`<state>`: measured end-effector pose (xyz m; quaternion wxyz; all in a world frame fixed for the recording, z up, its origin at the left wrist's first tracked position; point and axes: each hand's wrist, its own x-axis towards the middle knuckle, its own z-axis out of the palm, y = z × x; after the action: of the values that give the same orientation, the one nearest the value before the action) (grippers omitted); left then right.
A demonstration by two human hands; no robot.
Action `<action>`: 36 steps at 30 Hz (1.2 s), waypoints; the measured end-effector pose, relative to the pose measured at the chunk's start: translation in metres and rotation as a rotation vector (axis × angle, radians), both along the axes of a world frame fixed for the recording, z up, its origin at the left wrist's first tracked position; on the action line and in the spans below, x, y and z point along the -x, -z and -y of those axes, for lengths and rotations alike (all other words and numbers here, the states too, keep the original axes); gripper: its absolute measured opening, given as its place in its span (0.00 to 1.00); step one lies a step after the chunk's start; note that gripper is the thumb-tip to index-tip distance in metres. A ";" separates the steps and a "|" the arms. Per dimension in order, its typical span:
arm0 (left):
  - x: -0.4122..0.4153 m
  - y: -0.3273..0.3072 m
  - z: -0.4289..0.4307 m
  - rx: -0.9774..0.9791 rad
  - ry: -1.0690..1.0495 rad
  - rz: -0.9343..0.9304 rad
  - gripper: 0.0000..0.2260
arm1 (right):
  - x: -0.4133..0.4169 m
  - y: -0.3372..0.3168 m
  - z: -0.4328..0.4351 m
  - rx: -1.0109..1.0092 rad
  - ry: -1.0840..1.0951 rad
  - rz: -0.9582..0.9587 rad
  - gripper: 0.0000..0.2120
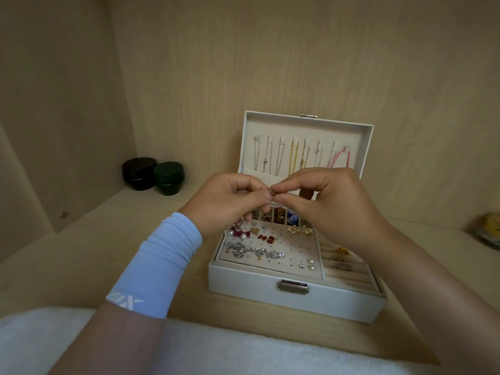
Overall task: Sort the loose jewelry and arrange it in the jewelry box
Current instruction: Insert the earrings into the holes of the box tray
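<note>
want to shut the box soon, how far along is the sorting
Mostly done: in the jewelry box, necklaces hang in the lid, earrings sit on the perforated panel, rings in the slots. In hand: left hand and right hand pinch a small gold piece above it. Left: placing that; nothing else loose shows.

Dim, warm, even light; the frame darkens toward the upper corners and the left side. A soft shadow lies under the front of the box [295, 301]. Wide-angle bending curves the shelf [94, 239] lines near the edges. The yellow thing [491, 228] at the right edge is blurred, and the small piece [273, 191] pinched between left hand [230, 201] and right hand [332, 204] is too soft to make out
</note>
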<state>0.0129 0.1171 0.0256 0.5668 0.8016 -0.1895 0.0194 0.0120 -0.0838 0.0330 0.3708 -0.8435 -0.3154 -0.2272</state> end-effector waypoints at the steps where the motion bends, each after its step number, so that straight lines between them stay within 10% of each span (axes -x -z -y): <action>1: 0.000 0.001 -0.001 -0.021 0.001 0.004 0.06 | 0.000 0.001 -0.001 -0.002 0.007 -0.001 0.06; 14: -0.007 0.008 -0.007 -0.703 -0.106 0.134 0.18 | -0.009 0.020 -0.015 0.484 0.191 0.045 0.02; 36: -0.007 0.012 -0.005 -0.662 -0.106 0.154 0.14 | -0.017 0.006 -0.006 0.573 0.059 -0.107 0.06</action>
<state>0.0200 0.1225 0.0136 0.2581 0.9469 -0.1857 0.0468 0.0285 -0.0774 0.0268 0.1266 -0.9334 -0.3220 -0.0948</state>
